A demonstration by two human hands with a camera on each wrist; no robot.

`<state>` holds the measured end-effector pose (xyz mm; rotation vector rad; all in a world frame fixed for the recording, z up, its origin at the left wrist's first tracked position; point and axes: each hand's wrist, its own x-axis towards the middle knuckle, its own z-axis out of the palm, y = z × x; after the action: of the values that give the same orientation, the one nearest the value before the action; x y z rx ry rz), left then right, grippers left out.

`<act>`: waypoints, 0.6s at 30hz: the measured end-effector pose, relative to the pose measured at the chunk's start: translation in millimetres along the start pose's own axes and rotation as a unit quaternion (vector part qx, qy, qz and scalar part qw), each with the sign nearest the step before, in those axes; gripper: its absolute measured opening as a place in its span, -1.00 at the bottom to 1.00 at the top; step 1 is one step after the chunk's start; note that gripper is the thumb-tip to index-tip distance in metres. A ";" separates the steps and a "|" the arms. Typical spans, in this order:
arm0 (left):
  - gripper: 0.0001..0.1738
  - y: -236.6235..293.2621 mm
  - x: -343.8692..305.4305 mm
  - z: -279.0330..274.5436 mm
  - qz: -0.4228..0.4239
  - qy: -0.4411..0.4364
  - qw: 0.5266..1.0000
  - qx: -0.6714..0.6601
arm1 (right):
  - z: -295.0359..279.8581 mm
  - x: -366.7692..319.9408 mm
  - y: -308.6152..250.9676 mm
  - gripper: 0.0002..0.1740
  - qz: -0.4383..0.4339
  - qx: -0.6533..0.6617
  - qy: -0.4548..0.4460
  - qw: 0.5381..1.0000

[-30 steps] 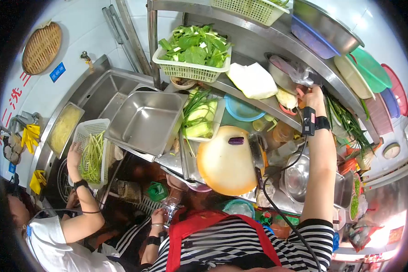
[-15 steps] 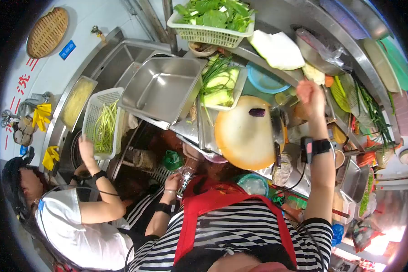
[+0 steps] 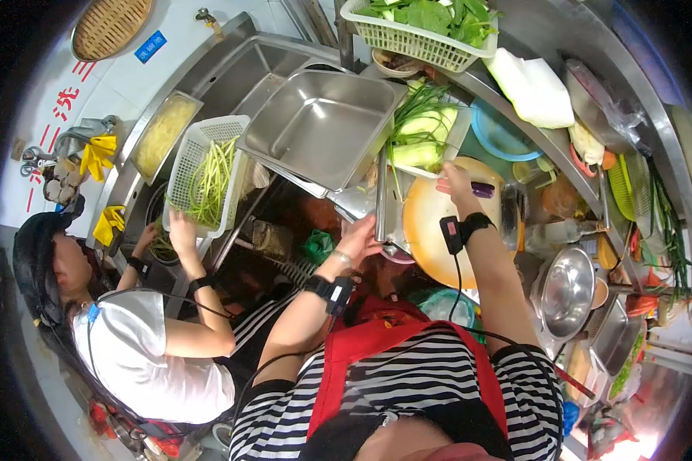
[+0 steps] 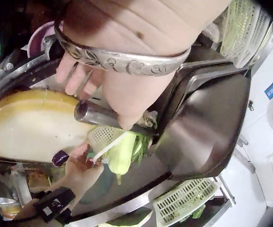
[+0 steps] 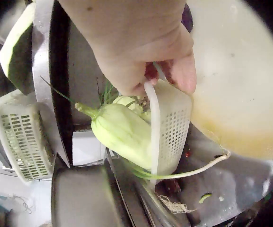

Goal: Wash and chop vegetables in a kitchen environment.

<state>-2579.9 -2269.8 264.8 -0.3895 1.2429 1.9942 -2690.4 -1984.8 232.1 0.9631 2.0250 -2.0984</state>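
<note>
My right hand (image 3: 460, 189) pinches the rim of a white perforated basket (image 5: 172, 137), thumb inside and fingers outside. In the basket lie pale green, stemmed vegetables (image 5: 122, 132) and long green stalks (image 3: 417, 104). My left hand (image 3: 360, 240) is by the counter edge, its fingers loosely extended. In the left wrist view its thumb overlaps a steel bar (image 4: 98, 113). Beside the basket lies a round cutting board (image 3: 438, 238) with a purple, glossy vegetable piece (image 3: 482, 190) on it.
A deep steel pan (image 3: 315, 134) stands left of the basket. Another person (image 3: 150, 346) reaches to a basket of green stems (image 3: 207, 180). The shelf above bears a basket of leafy greens (image 3: 419, 37) and a white-fleshed melon piece (image 3: 529, 88). Metal bowls (image 3: 567, 292) are at right.
My right hand has come from the shelf at right, leftward to the white basket, and grips its rim. My left hand has risen from low by my body to the counter edge.
</note>
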 end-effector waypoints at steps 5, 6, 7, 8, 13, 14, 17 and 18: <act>-0.62 19.9 24.4 25.4 0.051 0.031 0.998 -0.036 | -2.1 -2.4 -8.4 -0.67 0.095 0.156 -0.024 0.983; -0.61 23.7 26.0 28.2 0.082 0.062 0.995 0.016 | -1.2 -0.1 -10.0 -0.70 0.106 0.182 -0.041 0.977; -0.60 29.0 25.9 30.8 0.114 0.094 0.987 0.067 | 0.3 1.7 -13.6 -0.74 0.104 0.202 -0.018 0.974; -0.60 33.4 24.7 32.4 0.145 0.127 0.974 0.119 | -5.6 -0.8 -14.8 -0.76 0.021 0.130 -0.041 0.990; -0.54 40.4 34.9 10.9 0.223 0.154 0.930 0.249 | -41.7 -38.3 -43.8 -0.92 0.086 0.147 0.052 0.984; -0.59 42.5 36.4 7.3 0.222 0.167 0.915 0.291 | -52.6 -47.3 -46.5 -0.93 0.085 0.143 0.061 0.984; -0.63 38.6 48.7 -12.3 0.308 0.203 0.807 0.461 | -78.5 -81.7 -44.4 -0.93 0.111 0.127 0.069 0.983; -0.62 34.6 58.7 -17.9 0.283 0.216 0.791 0.497 | -84.1 -91.1 -38.5 -0.92 0.116 0.135 0.076 0.981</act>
<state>-2647.0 -2268.9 243.4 0.1013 2.7292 1.3642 -2603.1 -1935.5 314.6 1.3650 1.6131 -2.2660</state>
